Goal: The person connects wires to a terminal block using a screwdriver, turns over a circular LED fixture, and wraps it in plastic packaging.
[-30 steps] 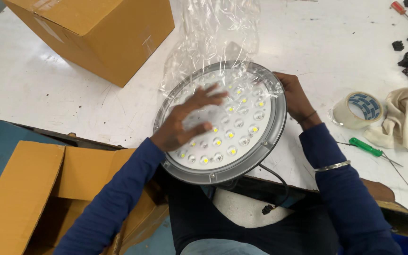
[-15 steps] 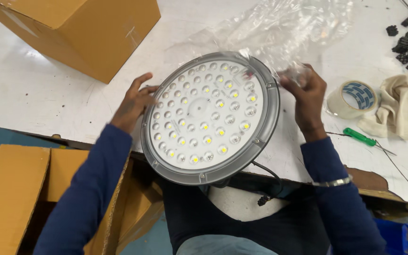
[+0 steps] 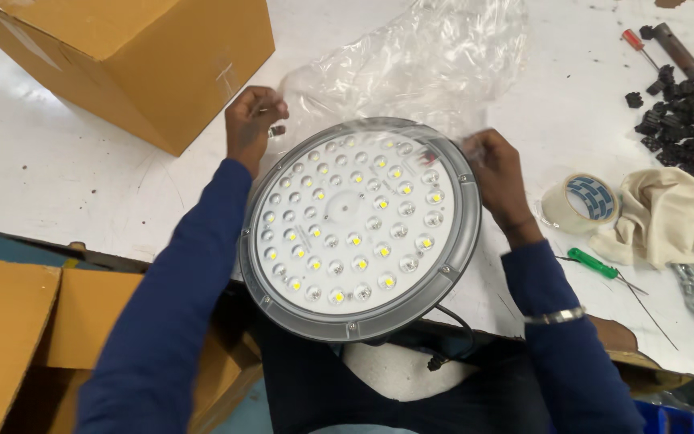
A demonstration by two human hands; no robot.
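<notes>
A round lamp [image 3: 359,229] with many small lenses lies face up at the near edge of the white tabletop [image 3: 58,177], partly over the person's lap. A clear plastic bag [image 3: 411,64] lies crumpled just behind it. The left hand [image 3: 252,120] is closed, pinching the bag's edge beside the lamp's rim; the right hand [image 3: 498,173] grips the bag at the opposite rim. A cardboard box [image 3: 146,56] stands to the left, a tape roll [image 3: 584,201] and cloth [image 3: 659,213] to the right.

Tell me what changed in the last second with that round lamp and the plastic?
The left hand left the round lamp face and now pinches the clear plastic bag at the far rim, as does the right hand. The bag slid off the face. Cardboard box and tape roll stayed.
</notes>
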